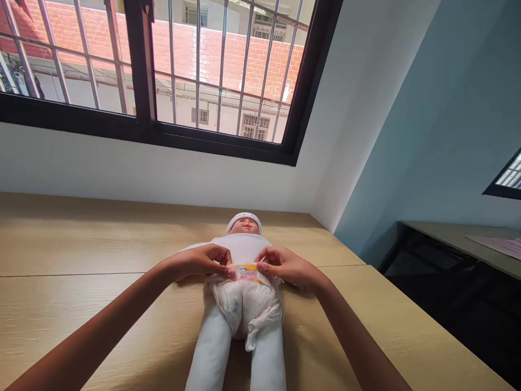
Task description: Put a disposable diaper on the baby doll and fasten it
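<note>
A baby doll [249, 243] in white clothes and a white cap lies on its back on the wooden table, head toward the window and legs toward me. Around its hips sits a white diaper [244, 298] with a yellow and pink printed front band. My left hand [211, 259] pinches the left end of that band between thumb and fingers. At the band's right side, my right hand [283, 264] has a similar pinch on the top edge. Ruffled edges of the diaper stick out beside the doll's right-hand leg in view.
The pale wooden table [101, 320] has a seam across it and ends at a slanting right edge. Behind it are a white wall and a barred window [220, 70] with a black frame. A darker desk [456, 239] bearing a pinkish sheet [496, 245] stands at right.
</note>
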Tool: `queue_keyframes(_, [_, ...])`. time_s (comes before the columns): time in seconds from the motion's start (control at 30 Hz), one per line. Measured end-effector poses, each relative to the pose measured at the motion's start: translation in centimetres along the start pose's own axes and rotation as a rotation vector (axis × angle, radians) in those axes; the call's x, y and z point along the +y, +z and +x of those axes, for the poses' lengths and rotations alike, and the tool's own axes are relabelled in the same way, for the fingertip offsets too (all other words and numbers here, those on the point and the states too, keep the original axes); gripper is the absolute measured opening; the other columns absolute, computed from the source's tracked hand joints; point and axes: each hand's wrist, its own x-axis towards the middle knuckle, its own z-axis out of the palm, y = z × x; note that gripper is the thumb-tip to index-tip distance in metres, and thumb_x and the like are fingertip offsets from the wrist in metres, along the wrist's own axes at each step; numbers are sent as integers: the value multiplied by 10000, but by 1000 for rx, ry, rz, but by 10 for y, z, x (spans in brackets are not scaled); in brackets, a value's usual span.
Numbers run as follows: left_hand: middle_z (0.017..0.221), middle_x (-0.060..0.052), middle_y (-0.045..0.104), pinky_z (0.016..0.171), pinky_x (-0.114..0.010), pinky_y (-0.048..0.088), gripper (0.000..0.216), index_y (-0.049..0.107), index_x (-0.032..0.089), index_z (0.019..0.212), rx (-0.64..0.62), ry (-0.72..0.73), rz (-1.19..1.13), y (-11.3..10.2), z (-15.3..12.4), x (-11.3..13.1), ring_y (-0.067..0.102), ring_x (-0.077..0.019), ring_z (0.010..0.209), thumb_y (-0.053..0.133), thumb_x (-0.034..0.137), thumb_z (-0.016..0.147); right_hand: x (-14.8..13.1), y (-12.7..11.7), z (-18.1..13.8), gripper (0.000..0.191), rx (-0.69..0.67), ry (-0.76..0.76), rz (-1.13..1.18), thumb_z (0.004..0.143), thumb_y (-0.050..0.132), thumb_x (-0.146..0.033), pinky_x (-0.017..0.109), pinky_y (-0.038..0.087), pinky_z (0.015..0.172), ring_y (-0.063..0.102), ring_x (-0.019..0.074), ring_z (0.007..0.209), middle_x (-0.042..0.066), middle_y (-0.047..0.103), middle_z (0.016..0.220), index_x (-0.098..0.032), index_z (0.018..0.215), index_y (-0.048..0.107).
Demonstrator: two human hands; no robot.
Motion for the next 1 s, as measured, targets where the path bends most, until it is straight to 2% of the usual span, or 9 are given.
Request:
queue_keyframes(0.1, [592, 48, 457, 434, -233, 190, 441, 540, 168, 730, 44, -1, 41, -1, -4, 2, 297, -66, 470, 708, 572, 681, -5, -13, -7, 426, 65, 8, -52, 809, 673, -524, 299, 468, 762, 598, 198, 909, 58, 659, 992, -186, 1067, 644])
queue_keyframes(0.2, [634, 27, 507, 466, -228, 252, 439, 603, 156, 782, 106, 52, 110, -3, -2, -1, 373, -83, 520, 665, 587, 727, -8, -24, -14, 467, 48, 25, -126, 770, 712, -530, 315, 477, 812, 602, 220, 974, 77, 663, 1042, -172, 1065, 659])
queue_keyframes(0.33, [784, -9, 586, 573, -223, 338, 472, 645, 153, 872, 86, 104, 136, -2, 7, -13, 485, -121, 682, 654, 605, 737, -5, -23, -15, 448, -98, 80, -136, 731, 744, -542, 257, 441, 655, 580, 173, 814, 40, 647, 907, -160, 948, 653])
queue_keyframes(0.4, [749, 2, 552, 561, -222, 315, 476, 628, 153, 840, 72, 105, 147, 1, 11, -17, 460, -116, 665, 649, 617, 734, -1, -19, -13, 425, -126, 85, -113, 734, 746, -533, 237, 395, 603, 539, 145, 754, 19, 614, 844, -155, 893, 630])
queue_keyframes(0.57, [644, 37, 400, 503, -237, 209, 511, 541, 155, 705, 64, 90, 200, 9, 12, -15, 320, -91, 577, 568, 663, 759, 6, -14, -8, 379, -184, 58, 14, 802, 691, -519, 223, 345, 601, 468, 115, 718, -5, 550, 797, -160, 866, 592])
queue_keyframes(0.73, [613, 41, 371, 502, -246, 194, 517, 488, 163, 660, 53, 72, 252, 9, 11, -11, 290, -92, 561, 527, 665, 778, 9, -13, -8, 368, -223, 60, 89, 816, 675, -525, 219, 366, 636, 462, 119, 753, -9, 540, 836, -180, 896, 575])
queue_keyframes(0.87, [602, 38, 406, 496, -243, 213, 492, 498, 164, 660, 50, 56, 240, 6, 11, -13, 316, -90, 543, 542, 639, 780, 4, -14, -11, 381, -101, 84, -65, 832, 666, -488, 248, 422, 677, 531, 149, 799, 11, 589, 873, -195, 1064, 588])
queue_keyframes(0.93, [618, 33, 439, 499, -239, 232, 479, 528, 160, 685, 54, 66, 216, 5, 11, -14, 345, -93, 550, 550, 628, 783, -2, -13, -14, 394, -8, 44, -147, 837, 661, -465, 286, 456, 747, 568, 182, 879, 32, 620, 937, -203, 1123, 591])
queue_keyframes(1.0, [694, 13, 503, 529, -232, 283, 453, 584, 156, 779, 80, 97, 190, 4, 10, -15, 412, -107, 607, 571, 609, 782, -10, -9, -16, 370, 18, -24, -201, 833, 659, -466, 318, 470, 813, 583, 208, 950, 47, 637, 1006, -209, 1098, 626])
